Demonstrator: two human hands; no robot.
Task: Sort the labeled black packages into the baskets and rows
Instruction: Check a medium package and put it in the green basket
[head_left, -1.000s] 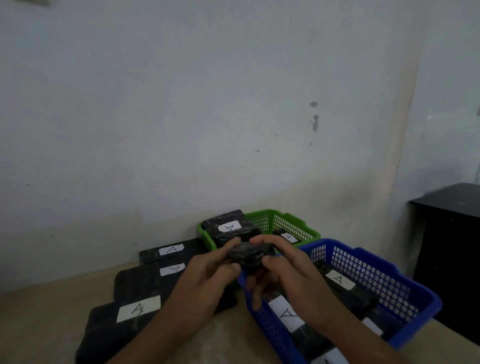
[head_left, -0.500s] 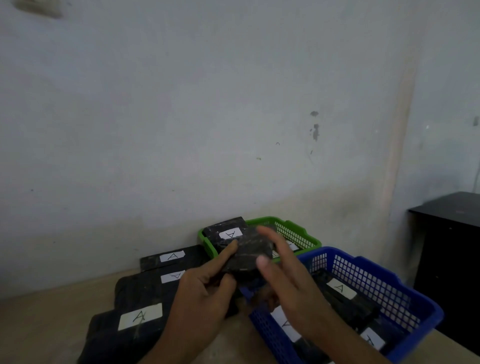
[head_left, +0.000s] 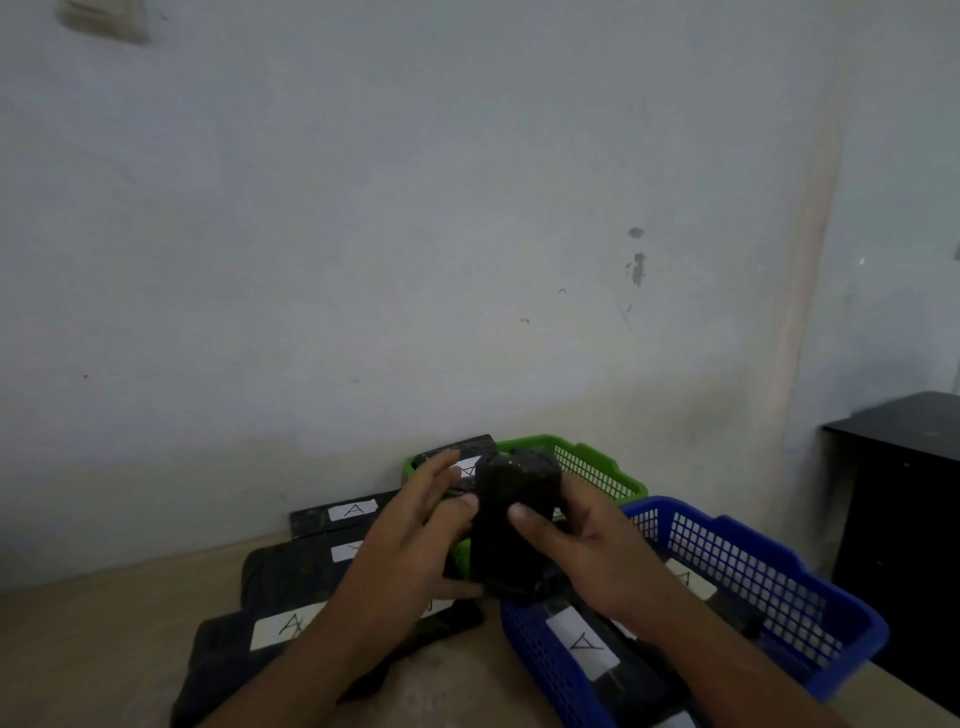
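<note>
A black package (head_left: 511, 525) stands upright between both hands, its plain side toward me, no label showing. My left hand (head_left: 410, 551) holds its left edge with thumb and fingers. My right hand (head_left: 582, 551) grips its right side, thumb across the front. Just behind it stands the green basket (head_left: 597, 465) with a package labelled A (head_left: 467, 467) inside. The blue basket (head_left: 769, 577) at the right holds several labelled packages, one marked A (head_left: 584, 642). A row of black packages marked A (head_left: 291, 623) lies on the table at the left.
The wooden table (head_left: 78, 660) ends against a pale wall (head_left: 363, 260) close behind the baskets. A black cabinet (head_left: 904, 499) stands at the far right, beside the blue basket.
The package has been turned from lying flat across my fingers to standing upright, and both hands have lifted it slightly toward the green basket.
</note>
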